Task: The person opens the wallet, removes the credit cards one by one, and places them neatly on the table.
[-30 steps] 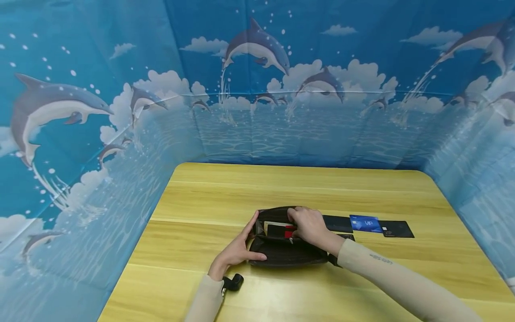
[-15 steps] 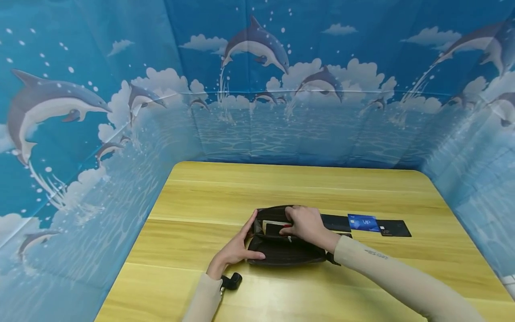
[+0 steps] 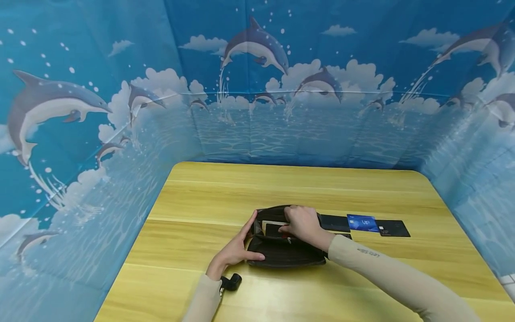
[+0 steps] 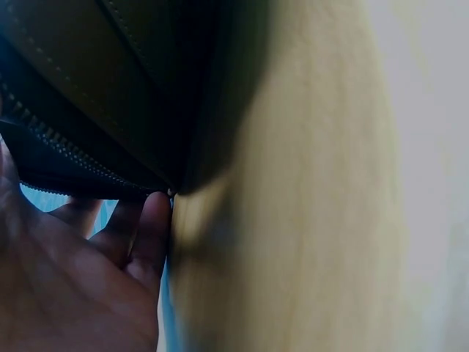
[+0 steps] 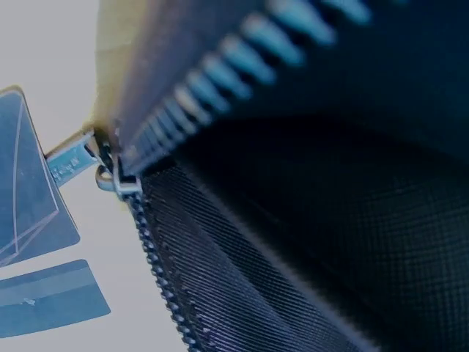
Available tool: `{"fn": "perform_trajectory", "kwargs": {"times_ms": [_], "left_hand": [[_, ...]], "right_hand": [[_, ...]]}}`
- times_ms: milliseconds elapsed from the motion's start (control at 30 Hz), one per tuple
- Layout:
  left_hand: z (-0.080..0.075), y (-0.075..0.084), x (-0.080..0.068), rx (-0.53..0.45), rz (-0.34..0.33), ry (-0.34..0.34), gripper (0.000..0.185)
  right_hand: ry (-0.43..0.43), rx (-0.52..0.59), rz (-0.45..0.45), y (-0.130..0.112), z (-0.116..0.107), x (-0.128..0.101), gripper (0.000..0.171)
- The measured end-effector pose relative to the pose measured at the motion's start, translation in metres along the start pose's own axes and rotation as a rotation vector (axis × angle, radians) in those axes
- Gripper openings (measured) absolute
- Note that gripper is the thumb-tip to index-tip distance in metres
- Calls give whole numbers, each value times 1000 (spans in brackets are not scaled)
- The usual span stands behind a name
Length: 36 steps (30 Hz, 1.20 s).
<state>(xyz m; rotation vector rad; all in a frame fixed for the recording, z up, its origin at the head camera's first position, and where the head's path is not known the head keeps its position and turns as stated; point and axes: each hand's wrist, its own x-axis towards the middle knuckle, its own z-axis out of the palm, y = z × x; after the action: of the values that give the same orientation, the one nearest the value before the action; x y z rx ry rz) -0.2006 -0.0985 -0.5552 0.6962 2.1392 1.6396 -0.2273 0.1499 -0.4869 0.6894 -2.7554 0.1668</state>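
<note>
A dark zip-around wallet (image 3: 285, 257) lies spread wide on the table, its inside facing up. My left hand (image 3: 233, 252) holds its left end, thumb on the front flap and fingers behind the edge; the left wrist view shows this hand (image 4: 88, 271) beside the wallet's zipper (image 4: 69, 150). Inside sits a black card (image 3: 273, 230) with a red part, in front of a pale edge. Over it my right hand (image 3: 304, 223) has curled fingers, the thumb on the red part; its other fingertips are hidden. Only the wallet's dark lining (image 5: 418, 235) and zipper pull (image 5: 69, 160) show in the right wrist view.
To the wallet's right on the yellow wooden table (image 3: 201, 197) lie a blue VIP card (image 3: 362, 222), a black VIP card (image 3: 394, 228) and a dark card (image 3: 335, 223). Another dark card partly shows under the right wrist. A dolphin-print curtain (image 3: 241, 134) surrounds the table.
My right thumb has slid left over the card, covering most of the red part. The right forearm has shifted slightly left. My left hand keeps its hold on the wallet.
</note>
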Motion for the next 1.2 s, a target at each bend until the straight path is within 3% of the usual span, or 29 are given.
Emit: {"fn": "perform_trajectory", "kwargs": {"times_ms": [500,1033,1200], "left_hand": [[0,0,1,-10,-7,2,115],[2,-1,-1,21,11,-18,114],[2,6,-3,8,2,-24,114]], "right_hand": [[63,40,17,-1,3,-2,61],[44,125,75,0,3,-5,46],[45,143,80,1,2,-4,42]]}}
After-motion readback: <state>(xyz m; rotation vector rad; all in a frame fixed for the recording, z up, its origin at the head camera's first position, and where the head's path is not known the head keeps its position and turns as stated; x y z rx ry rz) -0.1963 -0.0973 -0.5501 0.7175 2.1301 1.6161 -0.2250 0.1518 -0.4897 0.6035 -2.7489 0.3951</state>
